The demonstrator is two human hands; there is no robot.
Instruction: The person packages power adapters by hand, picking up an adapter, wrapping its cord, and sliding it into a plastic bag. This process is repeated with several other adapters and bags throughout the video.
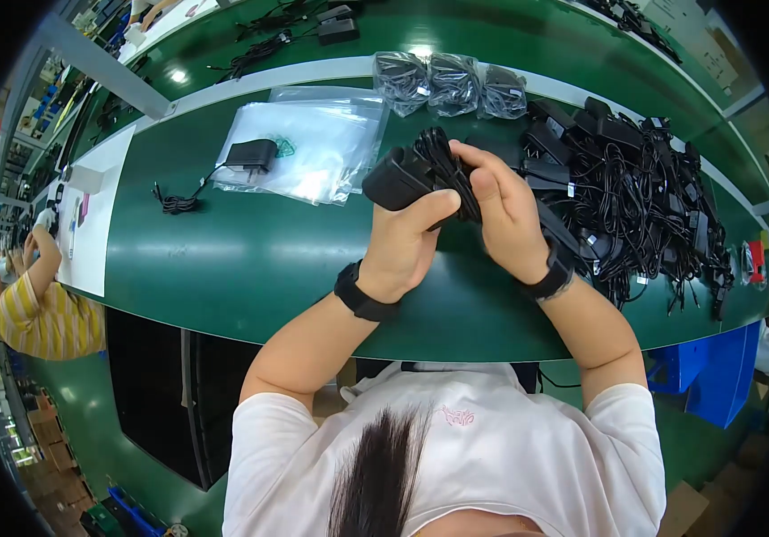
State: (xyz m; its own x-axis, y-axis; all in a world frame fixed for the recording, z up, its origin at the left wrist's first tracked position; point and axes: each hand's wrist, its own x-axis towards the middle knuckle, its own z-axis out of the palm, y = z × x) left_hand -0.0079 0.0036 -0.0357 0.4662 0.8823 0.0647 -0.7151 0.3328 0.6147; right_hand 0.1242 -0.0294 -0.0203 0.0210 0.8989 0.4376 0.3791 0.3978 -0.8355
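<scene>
My left hand (405, 242) grips a black power adapter (395, 179), its thumb lying across the front. The adapter's black cord (443, 161) is bundled in loops beside the body, and my right hand (512, 210) is closed around that bundle with its fingers bent over it. Both hands are raised over the green table (196, 259). To their left, another black adapter (250, 156) with its coiled cord rests on a stack of clear plastic bags (322, 143). A big tangled heap of black adapters and cords (626, 192) lies to the right.
Several adapters wrapped in clear plastic (452, 85) stand in a row at the far edge. More adapters (338, 27) lie on the table beyond. A blue bin (716, 380) is below at right. Another person in a yellow striped shirt (49, 313) sits at left by a white board (102, 206).
</scene>
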